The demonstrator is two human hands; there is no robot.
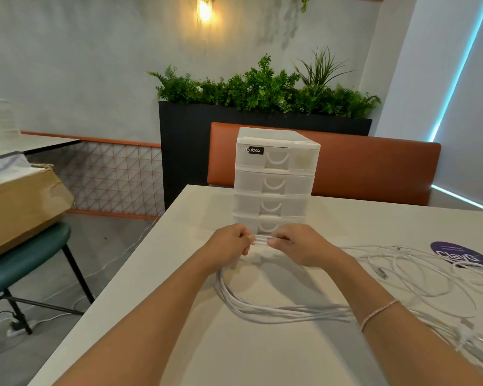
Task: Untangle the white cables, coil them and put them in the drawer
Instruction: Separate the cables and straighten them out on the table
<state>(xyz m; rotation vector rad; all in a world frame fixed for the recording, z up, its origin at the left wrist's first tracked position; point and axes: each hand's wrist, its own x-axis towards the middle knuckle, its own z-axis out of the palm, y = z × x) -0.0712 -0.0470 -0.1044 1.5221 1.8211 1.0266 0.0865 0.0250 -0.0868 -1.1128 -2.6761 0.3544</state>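
Note:
A bundle of white cable strands (276, 312) loops across the white table (156, 288) in front of me. My left hand (229, 245) and my right hand (299, 243) both grip its upper part, a short stretch of strands (260, 239) pulled taut between them. Just behind my hands stands a white plastic drawer unit (273, 179) with several drawers, all closed. A loose tangle of more white cables (418, 271) lies on the table to the right, its plugs visible.
A purple round sticker or mat (463, 254) lies at the right under the tangle. An orange bench back (374, 168) and a planter (262, 90) stand behind the table. A green chair (25, 263) carrying a cardboard box (17, 207) is at the left.

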